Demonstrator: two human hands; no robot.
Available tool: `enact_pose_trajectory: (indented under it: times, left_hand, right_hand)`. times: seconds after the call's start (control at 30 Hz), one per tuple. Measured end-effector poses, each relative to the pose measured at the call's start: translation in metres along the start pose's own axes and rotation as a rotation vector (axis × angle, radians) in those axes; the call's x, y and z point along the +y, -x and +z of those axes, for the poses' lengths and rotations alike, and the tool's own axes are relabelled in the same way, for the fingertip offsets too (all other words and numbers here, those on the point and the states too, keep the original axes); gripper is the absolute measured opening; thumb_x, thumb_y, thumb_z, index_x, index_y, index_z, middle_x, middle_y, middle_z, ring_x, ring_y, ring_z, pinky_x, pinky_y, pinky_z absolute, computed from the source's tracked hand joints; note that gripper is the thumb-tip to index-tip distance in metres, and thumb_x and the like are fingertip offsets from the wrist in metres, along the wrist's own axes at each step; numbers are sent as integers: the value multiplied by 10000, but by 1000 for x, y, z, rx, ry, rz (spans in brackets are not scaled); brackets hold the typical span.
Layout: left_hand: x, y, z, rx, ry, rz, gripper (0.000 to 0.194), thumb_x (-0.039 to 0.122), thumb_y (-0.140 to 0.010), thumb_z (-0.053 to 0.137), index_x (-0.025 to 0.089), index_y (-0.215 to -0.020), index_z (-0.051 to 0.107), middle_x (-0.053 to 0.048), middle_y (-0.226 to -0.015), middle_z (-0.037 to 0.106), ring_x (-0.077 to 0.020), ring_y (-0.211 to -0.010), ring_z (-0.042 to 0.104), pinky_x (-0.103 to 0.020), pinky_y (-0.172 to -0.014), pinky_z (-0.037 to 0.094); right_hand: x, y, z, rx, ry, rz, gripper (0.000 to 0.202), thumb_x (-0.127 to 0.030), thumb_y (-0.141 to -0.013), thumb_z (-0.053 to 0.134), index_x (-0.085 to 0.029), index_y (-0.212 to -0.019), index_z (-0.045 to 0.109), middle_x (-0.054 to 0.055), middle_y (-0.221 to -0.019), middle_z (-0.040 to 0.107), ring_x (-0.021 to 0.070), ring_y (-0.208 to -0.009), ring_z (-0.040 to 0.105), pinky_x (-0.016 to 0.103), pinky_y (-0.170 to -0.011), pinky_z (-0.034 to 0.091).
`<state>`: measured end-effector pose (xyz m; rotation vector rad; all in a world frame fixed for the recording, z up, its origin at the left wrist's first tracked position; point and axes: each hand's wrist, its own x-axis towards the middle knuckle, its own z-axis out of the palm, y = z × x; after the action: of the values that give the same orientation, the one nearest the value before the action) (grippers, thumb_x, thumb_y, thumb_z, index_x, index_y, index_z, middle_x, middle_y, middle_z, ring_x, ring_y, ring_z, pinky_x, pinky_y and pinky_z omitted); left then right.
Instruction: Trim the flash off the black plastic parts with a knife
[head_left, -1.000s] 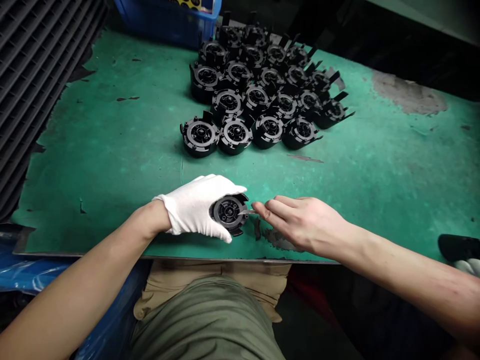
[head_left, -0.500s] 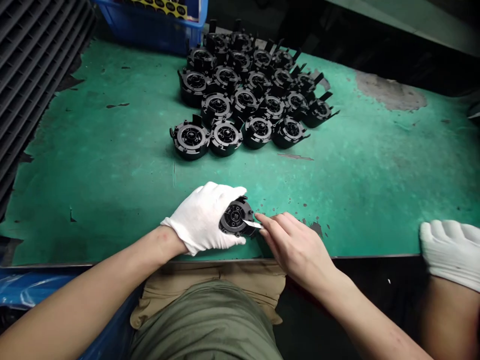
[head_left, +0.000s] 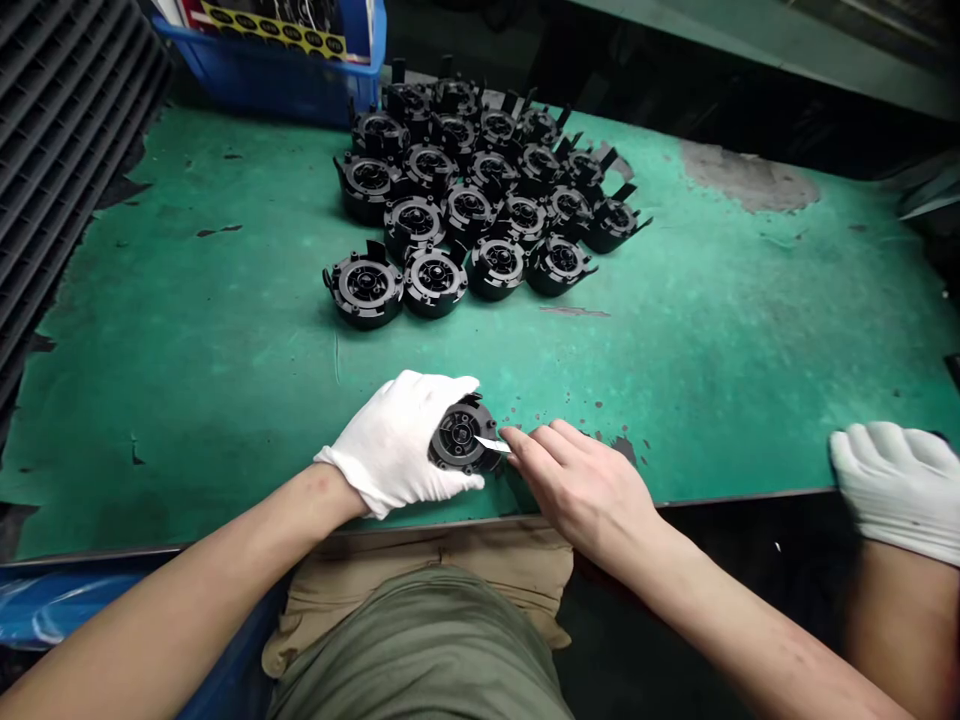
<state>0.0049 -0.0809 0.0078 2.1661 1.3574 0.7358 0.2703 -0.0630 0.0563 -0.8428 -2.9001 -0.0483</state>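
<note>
Black round part gripped by gloved left hand; right hand pinches blade.

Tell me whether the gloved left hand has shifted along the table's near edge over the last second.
Cannot tell for sure: the camera itself moved. The left hand holds the black part close to the table's near edge, as before.

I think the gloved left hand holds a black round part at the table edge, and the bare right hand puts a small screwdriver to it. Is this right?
Not quite. The tool is a small blade, not a screwdriver. The head view shows the gloved left hand holding the black round part at the edge of the green table, and the bare right hand puts the blade to it.
</note>
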Motion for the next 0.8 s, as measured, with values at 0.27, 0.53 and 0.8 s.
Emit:
enact_pose_trajectory:
  times: [0.27,0.53,0.8]
  left_hand:
    - [0,-1,-1,15,10,23,965,635,-722,919,163,-1485,563,-188,-1330,744,-423,-1192,728,-554,-1046,573]
    - [-1,-1,-1,7,7,4,964,639,-705,926,208,-1486,560,-163,-1338,745,-417,-1198,729,-547,-1051,566]
    - [-1,-1,-1,8,4,19,933,624,-734,913,178,-1472,557,-168,-1326,744,-412,-1193,723,-543,-1035,566]
  right_hand:
    - [4,-5,-5,-54,41,-21,116,-132,-1076,583,-137,-1125,688,22,-776,579,205,-726,453,355,-683,376]
    - [8,-5,-3,-45,92,-55,166,-141,-1055,635,-96,-1201,699,21,-780,566,213,-743,441,382,-672,370]
    - [14,-5,-1,-28,104,-101,231,-91,-1041,617,-59,-1258,690,34,-806,593,209,-754,446,380,-662,358]
